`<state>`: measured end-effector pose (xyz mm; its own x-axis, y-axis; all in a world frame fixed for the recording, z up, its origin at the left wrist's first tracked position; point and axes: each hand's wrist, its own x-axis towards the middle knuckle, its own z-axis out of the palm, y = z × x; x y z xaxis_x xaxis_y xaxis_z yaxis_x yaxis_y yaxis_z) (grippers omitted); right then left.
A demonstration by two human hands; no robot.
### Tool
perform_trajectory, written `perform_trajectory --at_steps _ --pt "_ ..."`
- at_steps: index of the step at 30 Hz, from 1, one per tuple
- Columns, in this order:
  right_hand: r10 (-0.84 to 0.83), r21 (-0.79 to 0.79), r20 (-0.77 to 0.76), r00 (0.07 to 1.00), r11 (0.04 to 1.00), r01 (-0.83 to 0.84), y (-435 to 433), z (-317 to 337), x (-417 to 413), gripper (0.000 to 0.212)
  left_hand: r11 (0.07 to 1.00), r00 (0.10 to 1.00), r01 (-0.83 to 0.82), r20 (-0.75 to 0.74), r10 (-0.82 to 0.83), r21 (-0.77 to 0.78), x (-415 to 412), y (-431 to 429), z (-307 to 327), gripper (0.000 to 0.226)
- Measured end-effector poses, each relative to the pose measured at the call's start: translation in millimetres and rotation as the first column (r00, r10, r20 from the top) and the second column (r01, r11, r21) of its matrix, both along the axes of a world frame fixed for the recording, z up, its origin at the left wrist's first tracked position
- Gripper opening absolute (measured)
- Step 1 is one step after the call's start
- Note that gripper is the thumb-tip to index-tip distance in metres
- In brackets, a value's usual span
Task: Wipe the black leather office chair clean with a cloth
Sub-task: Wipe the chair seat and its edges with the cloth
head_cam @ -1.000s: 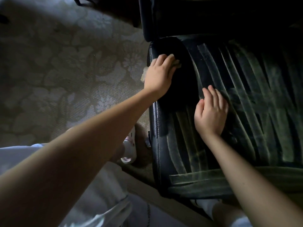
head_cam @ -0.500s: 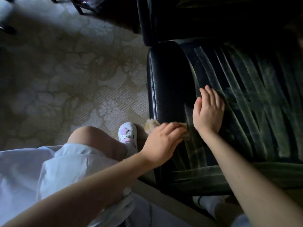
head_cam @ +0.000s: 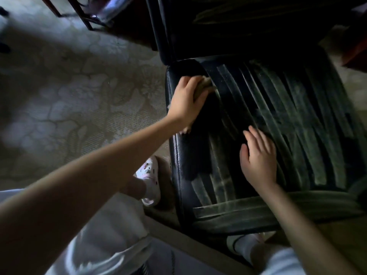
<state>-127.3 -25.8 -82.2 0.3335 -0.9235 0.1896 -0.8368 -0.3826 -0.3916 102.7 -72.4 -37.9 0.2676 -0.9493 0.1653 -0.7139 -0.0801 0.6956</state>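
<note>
The black leather chair seat [head_cam: 297, 120] fills the right half of the view, streaked with pale dust; a dark clean strip runs down its left side. My left hand [head_cam: 186, 102] presses a small tan cloth [head_cam: 205, 83] onto the seat's far left corner, near the backrest [head_cam: 238, 26]. Only the cloth's edges show past my fingers. My right hand [head_cam: 258, 157] lies flat on the middle of the seat, fingers spread, holding nothing.
A pale flowered carpet [head_cam: 69, 100] covers the floor to the left. Dark furniture legs [head_cam: 83, 14] stand at the top left. My knee in light clothing and a white shoe [head_cam: 149, 175] are beside the seat's left edge.
My left hand with the cloth swept from the far left corner down to the seat's front, then back up to the far corner. My right hand stayed flat on the seat.
</note>
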Motion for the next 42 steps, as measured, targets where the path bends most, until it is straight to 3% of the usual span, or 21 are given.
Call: perform_trajectory --at_steps 2,6,8,16,24,29,31,33,36,38,40,42 --pt "-0.024 0.034 0.011 1.000 0.999 0.024 3 -5 -4 0.049 1.000 0.999 0.025 0.040 -0.025 -0.016 2 -24 0 0.041" --pt "-0.066 0.014 0.054 0.996 0.998 0.065 3 -9 1 0.046 0.993 0.954 0.063 0.286 -0.090 0.100 3 -33 -28 0.049" --pt "-0.061 -0.018 0.069 0.996 0.998 0.063 4 -11 2 0.044 0.994 0.934 0.077 0.344 -0.099 0.079 1 -26 -40 0.052" --pt "-0.080 -0.094 0.065 0.995 0.992 0.086 5 -14 4 0.041 0.986 0.952 0.144 0.260 -0.162 0.086 -13 -4 -45 0.046" --pt "-0.076 -0.087 0.083 0.994 0.993 0.083 4 -13 4 0.041 0.915 0.888 0.402 0.238 -0.394 0.014 -51 65 -43 0.043" --pt "-0.061 -0.116 0.127 0.990 0.990 0.076 1 -17 2 0.039 0.777 0.772 0.629 0.093 -0.629 0.029 -68 118 -34 0.037" --pt "-0.061 -0.124 0.156 0.986 0.989 0.080 0 -19 1 0.038 0.750 0.749 0.661 -0.080 -0.658 0.027 -67 121 -26 0.034" --pt "-0.053 -0.122 0.185 0.981 0.989 0.077 1 -19 1 0.038 0.788 0.758 0.612 -0.332 -0.561 0.066 -62 111 -15 0.031" --pt "-0.045 -0.097 0.182 0.982 0.993 0.063 1 -16 0 0.039 0.927 0.844 0.338 -0.488 -0.222 0.163 -57 81 -1 0.032" --pt "-0.049 -0.081 0.155 0.987 0.995 0.062 3 -14 0 0.039 0.962 0.852 0.149 -0.523 -0.007 0.230 -47 46 5 0.029" --pt "-0.060 -0.050 0.142 0.988 0.996 0.067 3 -13 1 0.041 0.967 0.852 0.041 -0.515 0.098 0.251 -31 6 14 0.029" --pt "-0.082 -0.017 0.132 0.988 0.996 0.085 4 -12 2 0.043 0.982 0.935 -0.030 -0.343 0.095 0.188 -12 -31 20 0.031"
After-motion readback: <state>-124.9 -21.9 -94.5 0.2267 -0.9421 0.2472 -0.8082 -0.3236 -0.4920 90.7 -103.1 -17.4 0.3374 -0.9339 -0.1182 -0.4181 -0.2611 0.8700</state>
